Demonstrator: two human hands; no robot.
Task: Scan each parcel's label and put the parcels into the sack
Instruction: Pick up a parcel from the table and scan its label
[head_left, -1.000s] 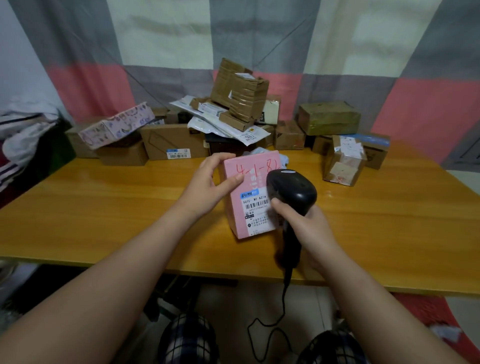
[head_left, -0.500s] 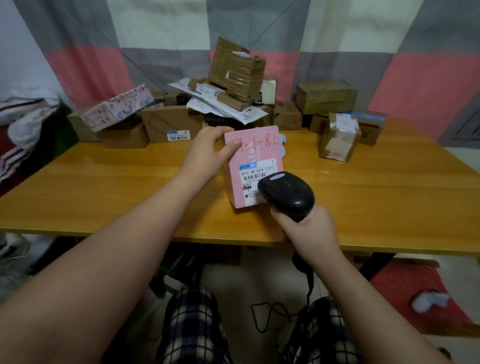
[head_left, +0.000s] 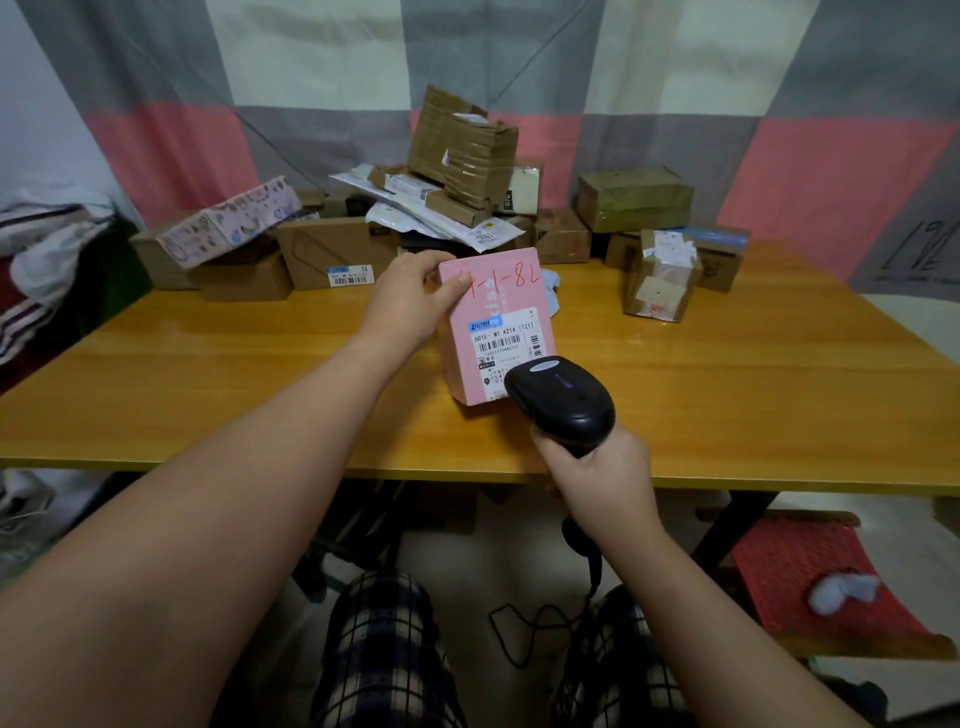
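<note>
At table, two hands hold one parcel (pink), one scanner.

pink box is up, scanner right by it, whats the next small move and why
Probably ease the scanner back a little to take in the whole label: the right hand holds it so close that its head covers the lower corner, while the left hand steadies the pink parcel upright.

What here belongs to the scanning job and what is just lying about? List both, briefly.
Job: pink parcel, gripped by the left hand; scanner in the right hand; piled parcels at the back of the table.
Lying about: striped clothes at left; red mat with a white wad on it.
</note>
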